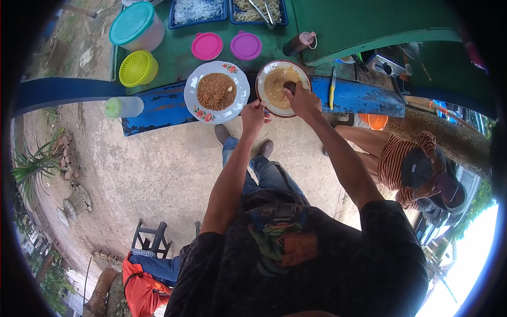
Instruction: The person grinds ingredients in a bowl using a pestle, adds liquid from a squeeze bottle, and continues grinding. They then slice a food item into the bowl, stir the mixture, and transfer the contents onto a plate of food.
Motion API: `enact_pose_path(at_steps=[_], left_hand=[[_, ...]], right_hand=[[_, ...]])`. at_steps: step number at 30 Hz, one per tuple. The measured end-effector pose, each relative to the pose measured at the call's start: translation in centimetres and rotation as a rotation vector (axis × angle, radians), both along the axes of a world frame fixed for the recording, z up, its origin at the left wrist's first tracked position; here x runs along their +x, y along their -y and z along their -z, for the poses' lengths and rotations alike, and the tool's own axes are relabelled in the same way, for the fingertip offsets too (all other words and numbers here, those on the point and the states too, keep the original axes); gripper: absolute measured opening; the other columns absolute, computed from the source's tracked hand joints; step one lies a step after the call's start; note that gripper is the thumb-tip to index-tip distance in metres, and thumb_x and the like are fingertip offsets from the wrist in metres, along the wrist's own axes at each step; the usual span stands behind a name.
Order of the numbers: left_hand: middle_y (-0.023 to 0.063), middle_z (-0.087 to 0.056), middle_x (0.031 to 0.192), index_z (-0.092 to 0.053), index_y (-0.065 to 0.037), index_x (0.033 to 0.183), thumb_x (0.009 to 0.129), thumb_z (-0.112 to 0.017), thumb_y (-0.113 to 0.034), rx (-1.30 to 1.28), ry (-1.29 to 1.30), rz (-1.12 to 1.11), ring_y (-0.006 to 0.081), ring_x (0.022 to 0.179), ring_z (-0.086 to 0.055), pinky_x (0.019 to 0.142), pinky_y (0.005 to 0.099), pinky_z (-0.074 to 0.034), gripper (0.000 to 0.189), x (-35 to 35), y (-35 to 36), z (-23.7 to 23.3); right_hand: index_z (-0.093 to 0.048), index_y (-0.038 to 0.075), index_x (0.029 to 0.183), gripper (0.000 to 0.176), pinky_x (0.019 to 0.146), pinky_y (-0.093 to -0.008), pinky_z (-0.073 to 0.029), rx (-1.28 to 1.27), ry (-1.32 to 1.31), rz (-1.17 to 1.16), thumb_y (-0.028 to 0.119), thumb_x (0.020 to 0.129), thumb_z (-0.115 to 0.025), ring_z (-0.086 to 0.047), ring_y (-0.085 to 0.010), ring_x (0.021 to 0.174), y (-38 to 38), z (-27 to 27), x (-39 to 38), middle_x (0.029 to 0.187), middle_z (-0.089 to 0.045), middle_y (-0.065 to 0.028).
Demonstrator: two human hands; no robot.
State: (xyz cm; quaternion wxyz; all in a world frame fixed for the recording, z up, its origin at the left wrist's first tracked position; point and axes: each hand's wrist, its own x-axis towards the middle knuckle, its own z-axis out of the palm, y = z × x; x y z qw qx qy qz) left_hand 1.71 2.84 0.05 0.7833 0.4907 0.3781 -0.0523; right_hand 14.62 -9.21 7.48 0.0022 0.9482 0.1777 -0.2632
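Observation:
A brown-rimmed plate [262,74] with light brown paste [277,87] spread over it sits at the front edge of the stall counter. My left hand [254,117] grips this plate's near-left rim, fingers curled. In the paste is the rounded dark end of what looks like a pestle [289,86], and my right hand [304,101] is closed around it; the rest of it is hidden by my fingers. Just left stands a white flowered plate [191,94] bearing a heap of brown crumbly food [215,91] with a small white piece on top.
Pink [207,46] and purple [246,45] lidded tubs, a sauce bottle [299,43] and blue trays with noodles [198,11] and tongs [266,15] stand behind. A yellow-handled knife [332,89] lies right. Two people sit nearby, one in stripes [393,161], one in red [142,288].

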Motion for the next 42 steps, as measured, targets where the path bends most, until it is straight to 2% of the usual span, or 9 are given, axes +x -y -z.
enact_pose_path(at_steps=[12,16,20,24,26,31,34,38,42], left_hand=[[0.0063,-0.070,0.090,-0.071,0.000,0.115,0.109,-0.056,-0.022,-0.070,0.016,0.082,0.0139,0.068,-0.069,0.059,0.0316,-0.065,0.028,0.3,-1.6,0.2],[0.0068,-0.068,0.088,-0.071,0.001,0.115,0.109,-0.056,-0.022,-0.088,-0.021,0.091,0.0150,0.067,-0.070,0.057,0.0329,-0.065,0.028,0.1,-1.3,0.5],[0.0073,-0.066,0.085,-0.071,0.001,0.113,0.108,-0.056,-0.021,-0.071,-0.008,0.011,0.0155,0.066,-0.070,0.055,0.0336,-0.064,0.026,-0.1,-0.1,0.1],[0.0089,-0.068,0.084,-0.071,0.003,0.107,0.107,-0.057,-0.020,-0.055,0.003,0.004,0.0151,0.063,-0.069,0.054,0.0332,-0.064,0.027,0.2,0.2,-0.1],[0.0094,-0.068,0.083,-0.071,0.003,0.105,0.107,-0.057,-0.020,-0.055,0.014,0.010,0.0149,0.063,-0.069,0.054,0.0327,-0.064,0.026,-0.2,0.3,0.0],[0.0080,-0.068,0.080,-0.071,0.004,0.100,0.107,-0.057,-0.016,-0.015,0.006,-0.019,0.0147,0.062,-0.069,0.053,0.0316,-0.064,0.025,0.4,0.5,-0.4],[0.0075,-0.068,0.079,-0.071,0.004,0.099,0.107,-0.057,-0.016,-0.029,0.004,-0.026,0.0148,0.061,-0.069,0.053,0.0316,-0.064,0.026,0.2,0.2,-0.1],[0.0077,-0.068,0.080,-0.071,0.003,0.098,0.107,-0.057,-0.018,-0.038,0.027,-0.029,0.0149,0.062,-0.069,0.054,0.0317,-0.064,0.026,0.0,0.6,0.4],[0.0079,-0.070,0.082,-0.072,0.003,0.102,0.108,-0.056,-0.018,-0.031,-0.006,0.016,0.0151,0.065,-0.070,0.056,0.0319,-0.064,0.027,0.3,-0.1,-0.5]], right_hand=[[-0.054,0.004,0.130,0.064,0.087,-0.0567,-0.058,-0.063,0.012,0.034,0.061,0.102,-0.052,-0.072,-0.0456,0.105,-1.0,0.5,-0.3,0.110,-0.073,-0.0267],[-0.054,0.002,0.128,0.065,0.088,-0.0562,-0.057,-0.053,0.026,0.214,0.061,0.101,-0.053,-0.071,-0.0453,0.108,-1.1,0.6,1.0,0.110,-0.073,-0.0261],[-0.055,0.002,0.128,0.064,0.092,-0.0560,-0.056,-0.107,-0.012,0.089,0.060,0.101,-0.054,-0.070,-0.0447,0.113,-2.1,-0.3,-0.7,0.115,-0.072,-0.0274],[-0.053,0.002,0.133,0.066,0.095,-0.0565,-0.055,-0.088,0.060,0.295,0.061,0.102,-0.053,-0.070,-0.0446,0.114,-2.6,1.3,0.6,0.119,-0.072,-0.0261],[-0.054,0.002,0.132,0.065,0.095,-0.0558,-0.055,-0.105,-0.037,0.150,0.060,0.101,-0.054,-0.070,-0.0443,0.114,-3.1,0.2,-1.2,0.120,-0.072,-0.0264],[-0.052,0.004,0.136,0.067,0.095,-0.0563,-0.055,-0.039,0.001,0.285,0.060,0.101,-0.054,-0.069,-0.0450,0.114,-2.3,0.3,0.5,0.121,-0.071,-0.0268],[-0.055,0.003,0.133,0.066,0.092,-0.0551,-0.056,-0.062,0.022,0.079,0.060,0.100,-0.057,-0.071,-0.0421,0.111,-1.5,0.3,-2.2,0.114,-0.073,-0.0259],[-0.052,0.002,0.135,0.067,0.091,-0.0551,-0.057,-0.036,0.042,0.192,0.059,0.100,-0.056,-0.072,-0.0426,0.109,-2.5,0.9,1.0,0.116,-0.072,-0.0271],[-0.057,0.002,0.126,0.063,0.087,-0.0545,-0.058,0.003,0.104,0.077,0.060,0.100,-0.057,-0.073,-0.0434,0.106,-0.3,1.3,-1.1,0.108,-0.074,-0.0261]])
